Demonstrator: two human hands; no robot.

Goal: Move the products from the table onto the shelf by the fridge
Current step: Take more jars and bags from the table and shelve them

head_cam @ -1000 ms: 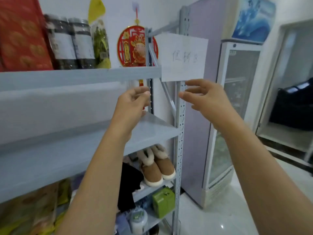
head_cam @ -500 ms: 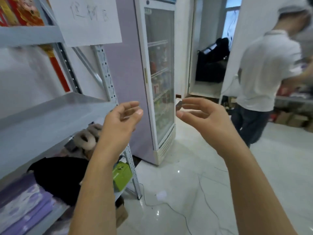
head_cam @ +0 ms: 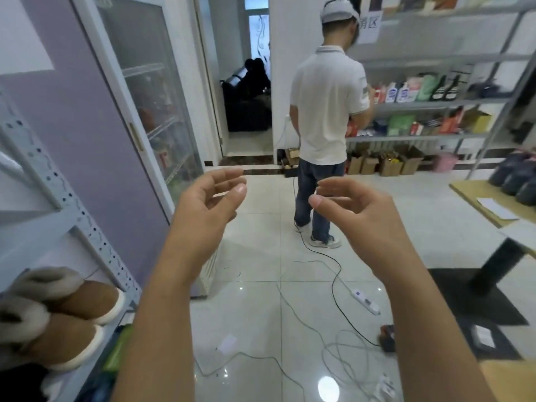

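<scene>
Both empty — left hand (head_cam: 203, 210), right hand (head_cam: 368, 216), fingers loosely curled (apart), fridge (head_cam: 139, 91) beside.

Bright, even indoor light — a lamp's reflection glares on the glossy floor (head_cam: 252, 309) near the bottom edge. Wide-angle distortion bends the fridge (head_cam: 150, 97) and far shelves (head_cam: 435, 104); the boots (head_cam: 72, 329) at left are blurred, shadows faint.

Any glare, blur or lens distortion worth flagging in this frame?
Head view: a bright glare spot on the glossy floor; wide-angle distortion bows the fridge and the shelf post; the far shelves and slippers are blurred; left hand and right hand, both empty, are fairly sharp.
</scene>
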